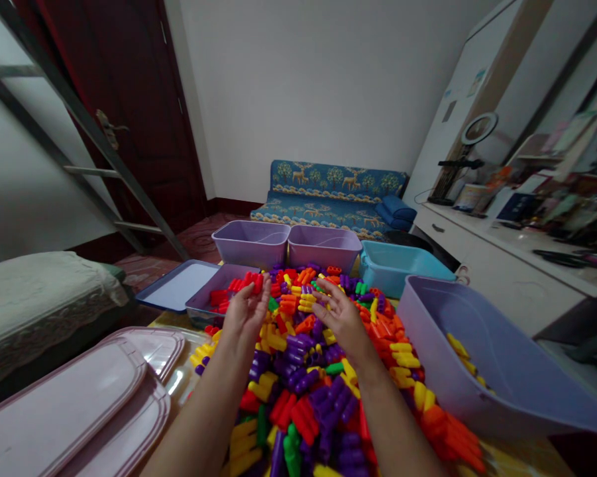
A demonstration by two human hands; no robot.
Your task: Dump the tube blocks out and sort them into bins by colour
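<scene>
My left hand (248,310) is turned palm up beside the low container at the left, its fingers curled around a red plastic toy block (258,283). That low container (197,299) has several red blocks (220,299) in it. Over the middle of a large heap of tube-shaped toy blocks (298,358) in purple, yellow, red, orange and green is my right hand (340,317). Its fingers are apart, and it appears to hold nothing. A yellow block (307,303) lies just left of its fingertips; whether they touch it I cannot tell.
Two lilac bins (251,252) stand behind the heap, with a turquoise bin (402,281) to their right. A large lilac bin (442,344) at right has several yellow blocks inside. Pink lids (64,404) and a blue-rimmed lid (179,286) lie at left. A blue sofa (328,199) is beyond.
</scene>
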